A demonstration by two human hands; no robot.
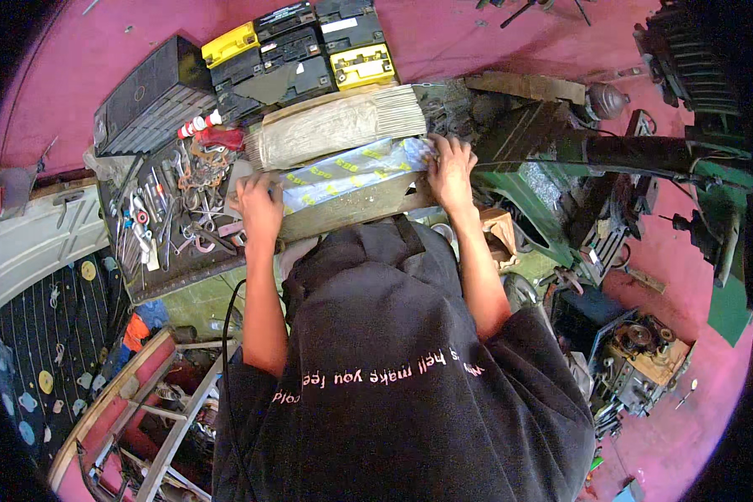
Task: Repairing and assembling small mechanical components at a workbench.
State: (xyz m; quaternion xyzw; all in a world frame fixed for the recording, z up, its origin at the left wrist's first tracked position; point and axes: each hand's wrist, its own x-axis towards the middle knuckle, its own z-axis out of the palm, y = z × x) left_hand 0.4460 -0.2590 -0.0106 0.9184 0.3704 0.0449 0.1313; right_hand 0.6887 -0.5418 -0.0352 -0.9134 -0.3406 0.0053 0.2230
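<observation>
A long, narrow bluish packet (351, 173) with yellow print lies crosswise in front of me on the near edge of a worn wooden bench (356, 209). My left hand (260, 201) has its fingers curled at the packet's left end. At the right end my right hand (452, 163) grips the packet from above, fingers bent over it. Just beyond lies a bundle of thin pale rods (343, 125), partly covered by a whitish wrapping. The undersides of both hands' fingers are hidden.
Black and yellow batteries (272, 63) stand behind the bundle, beside a dark stack of boxes (155, 92). Wrenches and loose tools (171, 205) crowd a tray at left. A green metal machine (535, 192) stands right. A metal frame (171, 427) lies low at left.
</observation>
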